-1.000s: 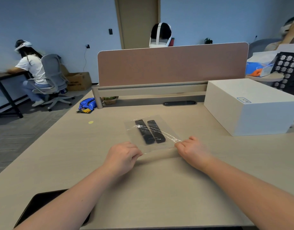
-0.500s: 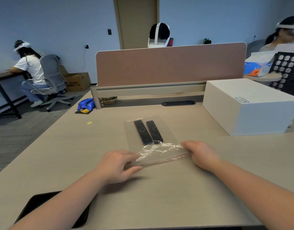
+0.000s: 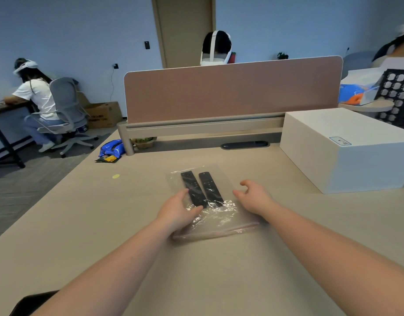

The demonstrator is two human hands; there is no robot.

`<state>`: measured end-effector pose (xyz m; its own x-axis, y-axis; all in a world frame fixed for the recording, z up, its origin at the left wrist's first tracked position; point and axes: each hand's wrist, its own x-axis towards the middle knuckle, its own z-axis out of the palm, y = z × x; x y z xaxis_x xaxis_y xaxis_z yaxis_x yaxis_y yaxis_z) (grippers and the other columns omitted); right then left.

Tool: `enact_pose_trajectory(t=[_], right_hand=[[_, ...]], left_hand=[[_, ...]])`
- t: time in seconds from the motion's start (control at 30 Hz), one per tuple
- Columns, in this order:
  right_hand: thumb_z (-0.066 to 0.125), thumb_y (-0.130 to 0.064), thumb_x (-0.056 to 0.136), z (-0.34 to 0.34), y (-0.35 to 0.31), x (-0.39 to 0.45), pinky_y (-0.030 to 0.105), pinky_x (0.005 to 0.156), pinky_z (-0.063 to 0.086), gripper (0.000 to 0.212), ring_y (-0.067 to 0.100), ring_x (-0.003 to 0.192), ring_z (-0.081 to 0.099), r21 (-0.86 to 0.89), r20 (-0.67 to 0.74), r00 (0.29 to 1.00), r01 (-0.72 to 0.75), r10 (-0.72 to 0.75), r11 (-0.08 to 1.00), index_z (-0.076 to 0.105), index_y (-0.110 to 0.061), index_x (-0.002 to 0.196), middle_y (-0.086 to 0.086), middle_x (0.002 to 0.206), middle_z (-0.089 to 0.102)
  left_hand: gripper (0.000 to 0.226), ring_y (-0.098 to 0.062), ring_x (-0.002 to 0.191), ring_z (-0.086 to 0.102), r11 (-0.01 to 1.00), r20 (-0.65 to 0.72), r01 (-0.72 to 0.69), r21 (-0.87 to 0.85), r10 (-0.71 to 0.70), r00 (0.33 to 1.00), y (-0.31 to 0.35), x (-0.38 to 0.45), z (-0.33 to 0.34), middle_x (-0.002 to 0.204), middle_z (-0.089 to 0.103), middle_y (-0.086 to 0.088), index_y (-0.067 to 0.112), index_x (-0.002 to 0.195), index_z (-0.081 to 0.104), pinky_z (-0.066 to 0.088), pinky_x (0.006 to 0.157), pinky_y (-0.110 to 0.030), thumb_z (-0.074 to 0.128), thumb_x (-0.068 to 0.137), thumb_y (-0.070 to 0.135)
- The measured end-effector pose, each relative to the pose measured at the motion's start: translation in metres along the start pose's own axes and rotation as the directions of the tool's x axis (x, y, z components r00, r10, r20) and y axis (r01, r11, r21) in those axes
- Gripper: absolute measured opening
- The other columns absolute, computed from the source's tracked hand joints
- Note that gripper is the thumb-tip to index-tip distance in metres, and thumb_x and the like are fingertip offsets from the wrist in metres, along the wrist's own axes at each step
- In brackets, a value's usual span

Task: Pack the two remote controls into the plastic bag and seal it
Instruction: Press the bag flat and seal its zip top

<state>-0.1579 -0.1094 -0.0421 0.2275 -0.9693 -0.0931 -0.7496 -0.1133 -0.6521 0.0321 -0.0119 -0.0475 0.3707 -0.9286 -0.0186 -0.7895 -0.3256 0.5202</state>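
Here the left hand point(image 3: 177, 209) lies palm-down on the left edge of the clear plastic bag point(image 3: 215, 215), fingers spread loosely and the thumb lying over the near end of the left remote control point(image 3: 193, 189), gripping nothing that shows; the right hand point(image 3: 253, 198) is at the bag's right edge, fingers curled and parted, empty, whether it touches the film cannot be told. Inside the bag the left remote and the right remote control point(image 3: 210, 187) lie side by side, long ends pointing far, near ends by the crinkled film. The bag's reddish zip strip point(image 3: 228, 229) runs along its near edge, flat on the beige desk point(image 3: 219, 270). Far right stands a white box point(image 3: 347, 147), well apart from the bag; a pink divider panel point(image 3: 230, 90) crosses the far side of the desk
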Motion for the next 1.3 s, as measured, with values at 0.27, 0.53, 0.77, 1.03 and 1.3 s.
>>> enact_pose_trajectory(t=[0.27,0.53,0.77,1.03,1.3], right_hand=[[0.052,-0.004,0.084,0.017,-0.001,0.029,0.037,0.096,0.050,0.062,0.030,0.113,0.058,0.039,0.037,0.999,0.021,-0.022,0.999,0.038,-0.031,0.138,0.009,0.130,0.057],[0.046,0.000,0.084,-0.017,0.036,0.052,0.043,0.095,0.050,0.054,0.030,0.112,0.057,-0.034,-0.234,0.969,0.066,-0.072,0.997,0.051,-0.027,0.130,0.008,0.122,0.062],[0.043,0.001,0.085,-0.053,0.075,0.081,0.039,0.083,0.047,0.044,0.032,0.111,0.050,-0.271,-0.426,0.901,-0.040,-0.082,0.962,0.053,-0.017,0.124,0.012,0.116,0.059],[0.040,-0.002,0.089,-0.075,0.088,0.107,0.040,0.085,0.045,0.033,0.034,0.112,0.047,-0.415,-0.467,0.879,-0.121,-0.097,0.902,0.053,-0.013,0.118,0.013,0.115,0.056],[0.042,-0.006,0.087,-0.071,0.089,0.114,0.038,0.090,0.041,0.030,0.033,0.112,0.044,-0.584,-0.427,0.884,-0.111,-0.188,0.804,0.051,-0.014,0.115,0.013,0.118,0.051]], left_hand=[[0.071,-0.020,0.129,0.044,0.993,-0.080,-0.118,0.010,0.118,0.990,0.013,0.023,0.028,0.139,0.048,-0.002,0.016,0.136,0.042,0.034,0.106,-0.027,0.072,0.076,0.041],[0.069,-0.020,0.127,0.046,0.970,-0.070,-0.241,-0.035,0.238,0.969,0.065,0.064,0.062,0.138,0.049,-0.001,0.015,0.135,0.043,0.035,0.105,-0.027,0.072,0.077,0.038],[0.072,-0.022,0.131,0.041,0.946,-0.014,-0.323,-0.037,0.322,0.947,0.129,0.110,0.102,0.143,0.043,-0.004,0.014,0.139,0.036,0.034,0.109,-0.031,0.067,0.080,0.041],[0.072,-0.023,0.134,0.038,0.927,0.020,-0.375,-0.026,0.376,0.927,0.166,0.150,0.126,0.145,0.041,-0.006,0.012,0.141,0.032,0.033,0.110,-0.032,0.064,0.082,0.040],[0.058,-0.026,0.120,0.050,0.945,-0.023,-0.326,-0.038,0.325,0.945,0.172,0.155,0.136,0.124,0.054,-0.007,0.012,0.122,0.050,0.043,0.101,-0.036,0.066,0.078,0.046]])
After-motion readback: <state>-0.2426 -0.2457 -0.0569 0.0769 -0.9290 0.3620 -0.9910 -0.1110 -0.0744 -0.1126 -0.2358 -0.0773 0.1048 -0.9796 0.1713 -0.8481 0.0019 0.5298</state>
